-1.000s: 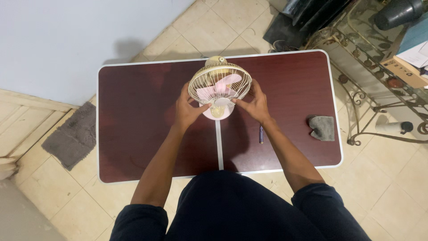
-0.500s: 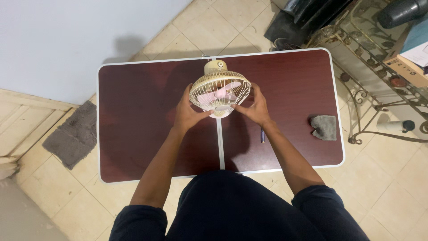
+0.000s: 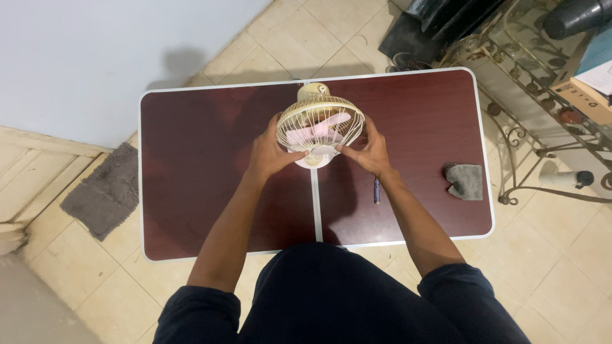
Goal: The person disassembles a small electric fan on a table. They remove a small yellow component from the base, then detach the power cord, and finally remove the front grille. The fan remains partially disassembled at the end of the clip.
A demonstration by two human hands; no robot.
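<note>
A small cream-coloured fan [image 3: 320,122] with a wire cage and pink blades stands near the far middle of a dark red folding table [image 3: 197,191]. My left hand [image 3: 269,153] grips the cage's left rim. My right hand [image 3: 368,150] grips its right rim, fingers touching the front centre cap. The fan's motor housing [image 3: 312,90] pokes out behind the cage. Its base is hidden under the cage and my hands.
A slim dark pen-like tool [image 3: 377,190] lies on the table right of my right wrist. A grey cloth [image 3: 465,180] sits near the right edge. A wrought-iron shelf [image 3: 535,95] stands to the right, a grey mat [image 3: 102,191] on the tiled floor to the left.
The fan cage has shifted slightly right and tilted a little between my hands. Both hands keep their hold on the rim.
</note>
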